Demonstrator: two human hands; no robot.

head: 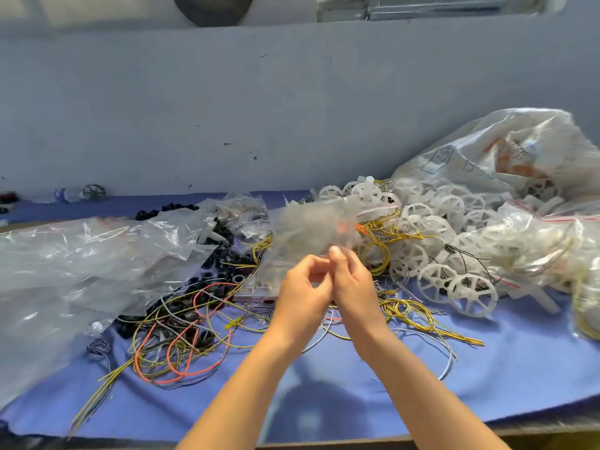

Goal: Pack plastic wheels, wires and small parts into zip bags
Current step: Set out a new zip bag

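A small clear zip bag [308,227] is held up over the middle of the table, blurred by motion. My left hand [303,289] and my right hand [352,280] both pinch its lower edge, fingertips close together. White plastic wheels [454,284] lie in a heap to the right. Yellow wires [406,311] spread just right of my hands. Red and yellow wires [181,349] tangle at the lower left, among small black parts [198,287].
Large clear plastic sheets [71,264] cover the left of the blue cloth [324,394]. A big printed sack [500,151] and filled zip bags [532,251] sit at the right. More small bags [240,209] lie behind. A grey wall runs along the back.
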